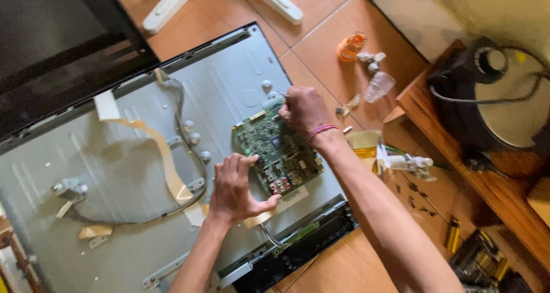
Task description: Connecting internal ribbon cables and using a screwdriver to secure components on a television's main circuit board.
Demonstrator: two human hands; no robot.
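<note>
A green circuit board point(281, 149) lies on the grey metal back panel point(114, 167) of an opened flat screen set on the floor. My left hand point(235, 190) grips the board's near left edge, thumb and fingers pinched on it. My right hand point(303, 110) is closed at the board's far corner; what it holds is too small to make out. A flat tan ribbon cable point(166, 155) and a grey wire bundle point(192, 149) run across the panel to the left of the board.
A black screen cover point(51, 46) leans at the upper left. On the tiled floor lie a white stand point(172, 6), an orange bottle point(349, 46), a clear plastic cup point(378, 86) and a tube point(407, 162). A wooden shelf point(458, 138) with a dark appliance point(492, 92) stands at right.
</note>
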